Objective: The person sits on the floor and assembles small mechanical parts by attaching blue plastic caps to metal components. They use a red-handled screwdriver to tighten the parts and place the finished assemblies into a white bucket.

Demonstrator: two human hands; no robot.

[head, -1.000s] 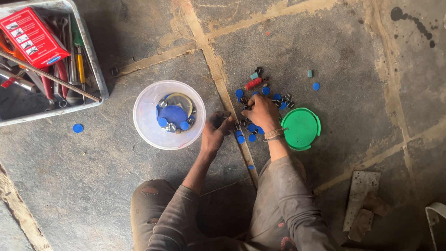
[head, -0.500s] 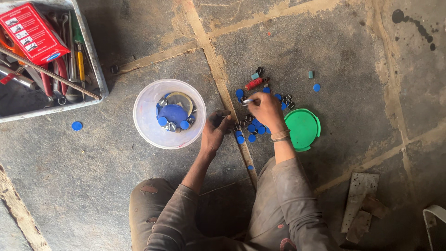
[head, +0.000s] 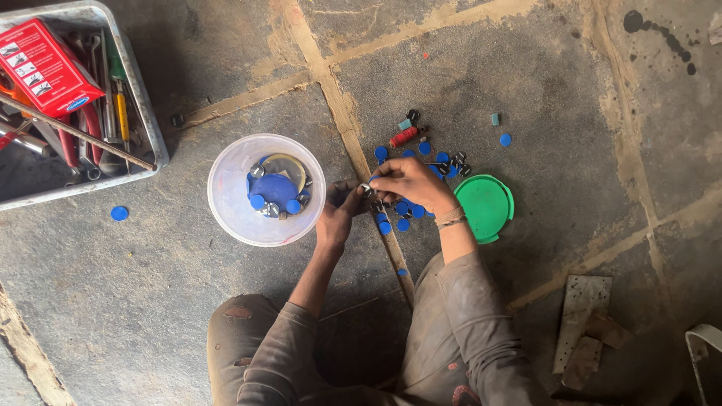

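My left hand (head: 336, 214) and my right hand (head: 410, 183) meet over the stone floor, just right of a clear plastic tub (head: 226, 197). Both pinch a small metal part (head: 365, 189) between the fingertips. The tub holds blue round caps (head: 272, 189), a metal ring and small metal pieces. Several blue caps (head: 403, 224) and small dark parts (head: 456, 164) lie scattered on the floor under and beyond my right hand. A red cylindrical piece (head: 402, 136) lies just past them. A green round lid (head: 484, 207) rests on the floor to the right of my right wrist.
A grey tray (head: 144, 120) at top left holds hand tools and a red box (head: 45, 66). One blue cap (head: 119, 213) lies alone left of the tub. Flat metal plates (head: 580, 320) lie at lower right. My knees fill the bottom middle.
My right hand has drawn back from the scattered caps toward my left hand, and both now pinch the small metal part together.
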